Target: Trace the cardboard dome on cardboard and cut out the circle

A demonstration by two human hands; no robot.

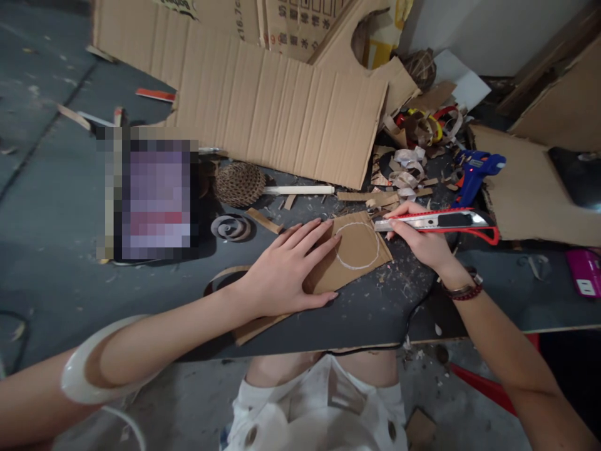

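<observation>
The left hand [282, 269] presses open, fingers [314, 241] spread, on a brown cardboard square [361, 250] on the dark surface [375, 313]; the right hand [417, 235] closes around a red utility knife [436, 220] beside it.

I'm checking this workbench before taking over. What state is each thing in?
Left hand: flat, fingers spread, pressing down
Right hand: gripping the knife
Red utility knife: held, tip at the cardboard's edge
Cardboard piece: lying flat, white circle drawn, not cut out
Blue hot glue gun: lying down, red light lit
</observation>
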